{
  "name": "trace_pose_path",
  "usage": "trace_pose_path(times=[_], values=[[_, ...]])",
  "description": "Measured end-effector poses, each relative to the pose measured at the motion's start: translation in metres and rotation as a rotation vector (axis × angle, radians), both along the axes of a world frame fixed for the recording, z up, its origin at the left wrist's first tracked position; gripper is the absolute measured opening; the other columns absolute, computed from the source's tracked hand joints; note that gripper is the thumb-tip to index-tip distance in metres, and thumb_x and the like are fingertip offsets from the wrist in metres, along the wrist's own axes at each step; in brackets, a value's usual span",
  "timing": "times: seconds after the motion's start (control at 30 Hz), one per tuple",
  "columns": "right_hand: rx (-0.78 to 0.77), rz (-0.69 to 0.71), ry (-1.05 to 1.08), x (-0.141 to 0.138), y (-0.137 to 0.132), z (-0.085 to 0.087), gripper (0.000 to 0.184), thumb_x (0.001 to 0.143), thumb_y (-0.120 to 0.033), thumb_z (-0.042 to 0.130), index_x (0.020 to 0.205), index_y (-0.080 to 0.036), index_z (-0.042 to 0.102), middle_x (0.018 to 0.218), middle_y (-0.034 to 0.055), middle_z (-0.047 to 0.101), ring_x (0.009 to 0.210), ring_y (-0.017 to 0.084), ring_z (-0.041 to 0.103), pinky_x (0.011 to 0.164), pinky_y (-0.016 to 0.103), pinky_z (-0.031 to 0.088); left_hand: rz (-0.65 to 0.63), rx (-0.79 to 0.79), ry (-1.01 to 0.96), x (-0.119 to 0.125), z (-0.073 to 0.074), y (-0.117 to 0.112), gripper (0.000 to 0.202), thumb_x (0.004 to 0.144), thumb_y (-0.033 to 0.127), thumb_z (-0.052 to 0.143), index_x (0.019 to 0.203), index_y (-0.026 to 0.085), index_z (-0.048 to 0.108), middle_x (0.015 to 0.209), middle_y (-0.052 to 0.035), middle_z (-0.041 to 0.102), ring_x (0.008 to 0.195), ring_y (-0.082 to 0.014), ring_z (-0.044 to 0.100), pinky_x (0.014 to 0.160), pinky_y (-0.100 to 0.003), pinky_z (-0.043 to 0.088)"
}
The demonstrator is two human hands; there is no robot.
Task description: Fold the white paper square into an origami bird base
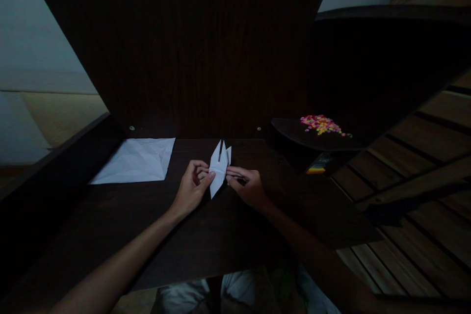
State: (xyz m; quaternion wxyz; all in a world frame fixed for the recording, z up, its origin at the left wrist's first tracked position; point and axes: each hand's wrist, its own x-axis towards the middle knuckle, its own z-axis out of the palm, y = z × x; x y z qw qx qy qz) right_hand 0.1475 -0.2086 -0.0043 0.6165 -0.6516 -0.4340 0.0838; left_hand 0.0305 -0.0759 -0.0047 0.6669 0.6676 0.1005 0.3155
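Note:
A folded piece of white paper (218, 172), origami-like, is held between my two hands over the dark desk. It has a point at the bottom and two narrow points at the top with a slit between them; a smaller flap stands out on its right side. My left hand (193, 181) pinches its left edge, thumb on the front face. My right hand (248, 185) has its thumb and fingers closed at the right edge, by the flap. The paper's back is hidden.
A creased white sheet (138, 161) lies at the left of the desk (198, 240). Small colourful beads (321, 124) lie on a rounded shelf (290, 130) at the right. Beneath it is a rainbow-striped item (316, 170). A dark panel (206, 59) rises behind.

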Motion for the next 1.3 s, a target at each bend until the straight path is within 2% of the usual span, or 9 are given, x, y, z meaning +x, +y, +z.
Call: trace_pose_path(times=[0.13, 0.27, 0.5, 0.63, 0.73, 0.83, 0.97, 1.13, 1.3], values=[[0.027, -0.078, -0.217, -0.002, -0.001, 0.004, 0.017, 0.078, -0.026, 0.065, 0.093, -0.022, 0.074, 0.087, 0.0057, 0.074, 0.070, 0.019, 0.068, 0.067, 0.033, 0.057, 0.073, 0.178, 0.053, -0.001, 0.001, 0.002, 0.024, 0.081, 0.032, 0.065, 0.098, 0.017, 0.058, 0.086, -0.0018, 0.061, 0.076, -0.0132, 0.060, 0.069, -0.024, 0.048], [0.043, -0.044, -0.356, -0.005, -0.002, 0.008, 0.022, 0.084, -0.022, 0.059, 0.101, -0.023, 0.072, 0.089, 0.0058, 0.070, 0.076, 0.018, 0.064, 0.072, 0.032, 0.054, 0.067, 0.346, 0.102, -0.004, 0.009, 0.003, 0.024, 0.084, 0.034, 0.061, 0.102, 0.019, 0.069, 0.098, -0.0055, 0.063, 0.091, -0.0181, 0.060, 0.082, -0.029, 0.047], [0.017, 0.103, -0.430, -0.008, -0.003, 0.003, 0.037, 0.088, -0.019, 0.051, 0.123, -0.026, 0.060, 0.109, 0.0084, 0.062, 0.099, 0.020, 0.059, 0.085, 0.035, 0.050, -0.109, 0.182, 0.123, -0.007, 0.013, -0.001, 0.035, 0.081, 0.038, 0.064, 0.108, 0.016, 0.069, 0.106, -0.0079, 0.070, 0.098, -0.0246, 0.064, 0.088, -0.038, 0.050], [0.021, 0.094, -0.365, -0.008, -0.005, 0.005, 0.038, 0.088, -0.019, 0.049, 0.125, -0.026, 0.057, 0.109, 0.0085, 0.062, 0.095, 0.020, 0.059, 0.085, 0.036, 0.050, -0.090, 0.038, 0.083, -0.003, 0.006, 0.001, 0.046, 0.073, 0.035, 0.072, 0.113, 0.013, 0.065, 0.097, -0.0093, 0.071, 0.088, -0.0224, 0.066, 0.083, -0.037, 0.053], [0.071, -0.032, -0.282, -0.006, -0.003, 0.006, 0.034, 0.084, -0.020, 0.056, 0.117, -0.025, 0.062, 0.104, 0.0079, 0.060, 0.086, 0.019, 0.058, 0.078, 0.034, 0.051, -0.060, -0.011, 0.052, -0.001, 0.003, 0.004, 0.058, 0.073, 0.030, 0.072, 0.127, 0.013, 0.055, 0.090, -0.0077, 0.070, 0.084, -0.0181, 0.066, 0.079, -0.033, 0.053], [0.133, -0.092, -0.116, -0.003, 0.000, 0.005, 0.038, 0.078, -0.022, 0.064, 0.117, -0.025, 0.060, 0.104, 0.0070, 0.054, 0.085, 0.016, 0.056, 0.071, 0.029, 0.051, -0.057, -0.006, 0.043, -0.002, 0.004, 0.003, 0.066, 0.074, 0.028, 0.071, 0.135, 0.016, 0.047, 0.099, -0.0088, 0.068, 0.076, -0.0135, 0.063, 0.074, -0.029, 0.053], [0.070, 0.069, 0.115, 0.001, 0.005, 0.002, 0.049, 0.074, -0.026, 0.069, 0.121, -0.024, 0.055, 0.098, 0.0041, 0.054, 0.080, 0.013, 0.055, 0.068, 0.024, 0.052, -0.019, 0.065, 0.057, -0.005, 0.008, 0.001, 0.055, 0.075, 0.028, 0.070, 0.127, 0.017, 0.057, 0.106, -0.0088, 0.064, 0.074, -0.0124, 0.061, 0.070, -0.028, 0.053], [0.055, 0.121, 0.257, 0.002, 0.006, 0.000, 0.049, 0.074, -0.025, 0.067, 0.121, -0.024, 0.053, 0.094, 0.0023, 0.055, 0.073, 0.011, 0.058, 0.061, 0.023, 0.053, 0.047, 0.164, 0.066, -0.007, 0.011, 0.001, 0.043, 0.074, 0.029, 0.071, 0.116, 0.019, 0.065, 0.105, -0.0066, 0.062, 0.074, -0.0114, 0.059, 0.065, -0.024, 0.051], [0.057, 0.180, 0.341, 0.002, 0.006, -0.001, 0.039, 0.071, -0.027, 0.070, 0.108, -0.020, 0.058, 0.081, -0.0005, 0.057, 0.063, 0.011, 0.059, 0.056, 0.022, 0.053, 0.030, 0.117, 0.020, -0.006, 0.009, 0.003, 0.026, 0.071, 0.029, 0.073, 0.093, 0.016, 0.071, 0.107, -0.0071, 0.062, 0.066, -0.0105, 0.059, 0.062, -0.025, 0.051]])
